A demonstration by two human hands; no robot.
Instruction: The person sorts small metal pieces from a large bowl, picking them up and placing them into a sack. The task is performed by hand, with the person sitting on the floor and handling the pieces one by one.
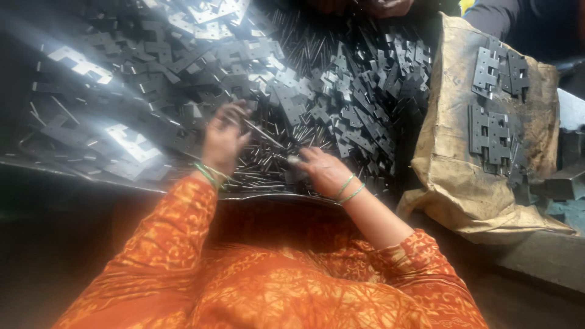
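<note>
The heap of thin steel pins (268, 161) in the middle of the work surface serves as the landmark. Left of it spread loose hinge leaves (131, 143), flat dark plates with notched edges, some glaring white in the light. At the heap's left edge the left hand (222, 140) is raised a little above the pins, fingers curled in around a small dark hinge piece (234, 116) and touching a single pin (262, 133) that slants down toward the heap (green bangles ring the wrist, above an orange patterned sleeve). At the heap's right edge the right hand (323, 170) lies low on the pins, fingers bent and pinched on something small and grey at their tips; what it is cannot be told. Beyond the heap and to its right, more hinge leaves (365, 103) lie piled thickly. Further right of the heap stands a worn brown sack (457, 152), and on top of it rest assembled hinges (496, 131) laid flat in small groups. Above the heap, at the far edge, another person's hand (387, 7) shows partly.
</note>
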